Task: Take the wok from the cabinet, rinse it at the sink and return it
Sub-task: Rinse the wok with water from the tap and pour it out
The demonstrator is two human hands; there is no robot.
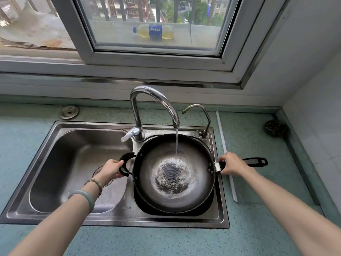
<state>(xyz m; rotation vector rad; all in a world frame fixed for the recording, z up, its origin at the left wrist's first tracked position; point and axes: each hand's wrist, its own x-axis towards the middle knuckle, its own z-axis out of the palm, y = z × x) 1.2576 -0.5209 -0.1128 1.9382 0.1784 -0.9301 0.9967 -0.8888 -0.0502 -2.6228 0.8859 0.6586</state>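
Wok [173, 174]: sitting in the right basin [218, 206] of the sink [118, 218] and filling nearly all of it. Whether it is resting on the basin or being carried by the hands cannot be told.

- Left basin [73, 163]: holding no dishes, with its drain showing partly behind the left hand.
- Left hand [110, 169]: curling its fingers around the loop handle [125, 163] at the wok's 9 o'clock. A pale bangle [86, 196] and a bead bracelet [96, 183] are sitting on that wrist.
- Faucet [153, 100]: standing at the wok's 11 o'clock and arching over the bowl, with water [176, 143] running.
- Wok interior: the stream is landing just toward 12 o'clock from centre. A shallow rippling pool is gathering over the dark, speckled bottom.
- Small tap [199, 111]: standing at 1 o'clock and not running.
- Right hand [232, 163]: gripping the root of the long handle [254, 161] at 3 o'clock. The free end is sticking out over the counter [258, 228].
- White strip [226, 154]: lying along the sink's right edge.
- Scrubber [275, 128]: lying well apart at 2 o'clock.

Judgement: the handle-to-handle axis is running 9 to 3, with both hands at about equal reach. Tipping the water out is therefore likely to be a roll about that line, toward 12 or 6.
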